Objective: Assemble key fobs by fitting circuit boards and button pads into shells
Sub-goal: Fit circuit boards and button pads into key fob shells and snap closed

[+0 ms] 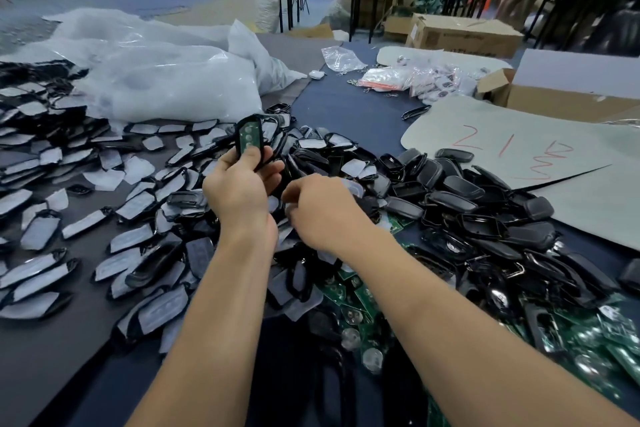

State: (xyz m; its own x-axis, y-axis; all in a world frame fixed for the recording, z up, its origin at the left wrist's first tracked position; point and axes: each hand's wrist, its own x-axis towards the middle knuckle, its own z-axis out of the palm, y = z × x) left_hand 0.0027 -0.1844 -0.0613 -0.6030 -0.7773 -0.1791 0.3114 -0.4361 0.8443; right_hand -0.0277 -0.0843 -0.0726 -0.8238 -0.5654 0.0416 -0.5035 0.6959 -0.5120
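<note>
Left hand gripped a shell w/ green board seated, up at 12 o'clock. Right hand curled into the pile at 3, can't tell what it pinched. Board prob pops out if the grip tilts.

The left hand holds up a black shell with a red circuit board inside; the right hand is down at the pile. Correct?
No. The head view shows a green circuit board, not red, in the black shell; left hand and right hand are as stated.
</note>
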